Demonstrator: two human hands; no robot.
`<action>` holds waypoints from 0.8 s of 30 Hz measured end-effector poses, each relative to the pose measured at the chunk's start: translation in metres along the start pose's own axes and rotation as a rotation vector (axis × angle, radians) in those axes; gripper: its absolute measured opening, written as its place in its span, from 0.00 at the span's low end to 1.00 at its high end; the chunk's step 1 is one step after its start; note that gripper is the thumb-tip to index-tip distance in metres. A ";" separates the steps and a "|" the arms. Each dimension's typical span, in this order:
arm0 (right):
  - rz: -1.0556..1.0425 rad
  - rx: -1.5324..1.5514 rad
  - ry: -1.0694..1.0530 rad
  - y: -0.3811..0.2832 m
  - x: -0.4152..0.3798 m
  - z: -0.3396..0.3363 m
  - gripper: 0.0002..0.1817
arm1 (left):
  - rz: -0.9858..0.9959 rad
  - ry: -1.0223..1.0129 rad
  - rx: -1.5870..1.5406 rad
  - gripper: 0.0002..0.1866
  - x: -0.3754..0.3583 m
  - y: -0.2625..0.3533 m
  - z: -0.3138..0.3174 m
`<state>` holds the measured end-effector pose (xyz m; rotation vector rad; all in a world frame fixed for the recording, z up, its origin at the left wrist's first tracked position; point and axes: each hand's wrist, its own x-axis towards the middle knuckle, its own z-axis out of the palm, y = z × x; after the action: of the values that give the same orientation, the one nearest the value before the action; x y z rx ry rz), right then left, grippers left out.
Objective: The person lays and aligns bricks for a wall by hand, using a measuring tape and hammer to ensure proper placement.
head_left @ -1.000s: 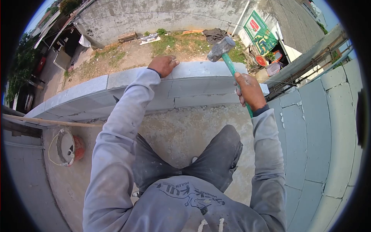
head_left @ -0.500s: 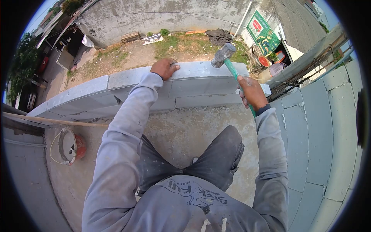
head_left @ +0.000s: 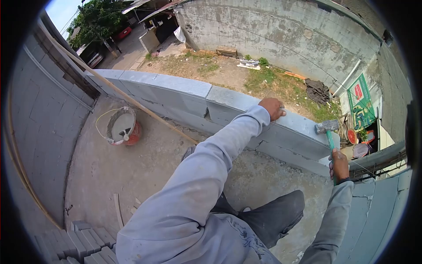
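My left hand (head_left: 272, 109) presses on top of the low block wall, its fingers curled over the far side of a grey-white concrete block (head_left: 301, 124). My right hand (head_left: 340, 164) is wrapped round the green handle of a club hammer (head_left: 327, 127). The steel head of the hammer is up, overlapping the top edge of the wall near its right end in this view. Below that block lies another course of blocks, with a mortar joint between them.
A red bucket (head_left: 132, 133) of grey mortar stands on the concrete floor to the left. Behind it, a long wooden pole (head_left: 118, 90) leans across the wall. Stacked blocks (head_left: 74, 244) sit at the lower left. A taller block wall (head_left: 378, 215) rises at the right.
The view has swung to the left, so the wall, hands and bucket appear further right, and the stacked blocks have come into view. My left hand stays on the wall; my right still holds the hammer.
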<state>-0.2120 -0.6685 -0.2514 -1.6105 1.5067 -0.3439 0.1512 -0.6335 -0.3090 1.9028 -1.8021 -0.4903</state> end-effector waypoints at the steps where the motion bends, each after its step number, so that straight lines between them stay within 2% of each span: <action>1: 0.040 0.026 0.005 0.000 -0.004 0.003 0.25 | 0.001 0.003 0.000 0.19 0.001 0.001 -0.003; 4: 0.028 0.155 0.073 -0.005 -0.014 0.012 0.25 | -0.019 -0.068 0.029 0.20 0.000 0.002 -0.002; 6: 0.009 0.149 0.095 -0.014 -0.013 0.008 0.25 | 0.007 0.000 0.021 0.18 0.000 0.000 -0.002; 8: -0.131 0.146 0.173 -0.029 -0.016 0.002 0.24 | 0.014 -0.001 0.015 0.18 0.000 0.000 -0.001; 10: -0.154 0.101 0.165 -0.037 -0.018 0.002 0.23 | 0.024 0.002 0.008 0.18 0.000 -0.001 -0.001; 12: -0.565 -0.287 0.321 -0.022 -0.001 0.008 0.22 | 0.009 -0.004 -0.003 0.18 0.000 0.000 -0.001; 13: -0.601 -0.412 0.319 -0.025 -0.007 0.015 0.21 | 0.011 -0.003 -0.004 0.18 0.000 0.000 -0.001; 16: -0.511 -0.506 0.202 -0.008 0.008 0.029 0.21 | 0.024 0.005 -0.016 0.18 -0.003 0.000 0.000; 20: -0.423 -0.381 0.207 -0.009 0.002 0.030 0.22 | 0.034 -0.004 0.002 0.18 -0.004 0.000 -0.003; 24: -0.423 -0.386 0.223 -0.042 -0.019 0.021 0.21 | 0.025 -0.047 0.017 0.18 -0.003 0.002 -0.005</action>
<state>-0.1732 -0.6483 -0.2262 -2.2708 1.4467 -0.5009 0.1519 -0.6305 -0.3044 1.8923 -1.8635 -0.5160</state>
